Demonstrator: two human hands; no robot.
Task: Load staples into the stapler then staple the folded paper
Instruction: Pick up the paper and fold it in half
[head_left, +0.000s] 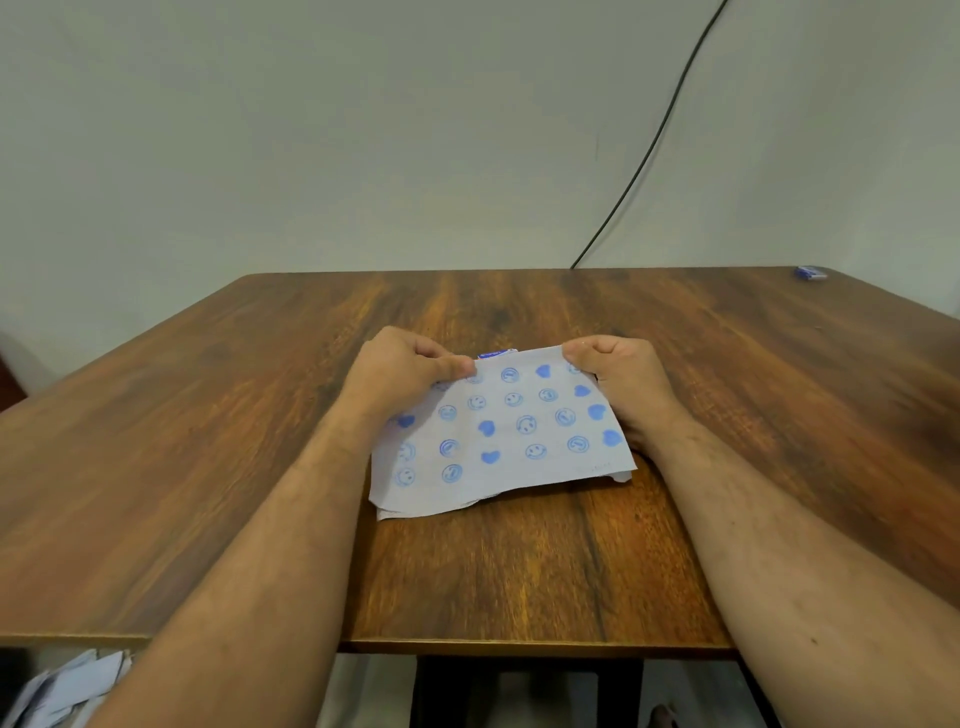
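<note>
- I see the folded paper at the centre of the frame, lying on the bench with its far edge lifted slightly.
- The left hand pinches the far left corner of the paper between thumb and fingers; the right hand pinches the far right corner the same way. Both hands are closed on the paper.
- I judge the two-corner hold keeps the layers aligned and the sheet taut, so the fold does not slip before stapling.
- The long axis of the paper runs left to right across the frame, tilted slightly, right end higher. The printed face points up toward the camera; the loose layered edges show at the near side.
- A small blue-and-white item shows just behind the far edge of the paper, between the hands. I cannot tell whether it is the stapler or a staple box.
- A second small blue object rests at the upper right corner of the bench, well apart from the hands.
- No stapling appears done yet.
</note>
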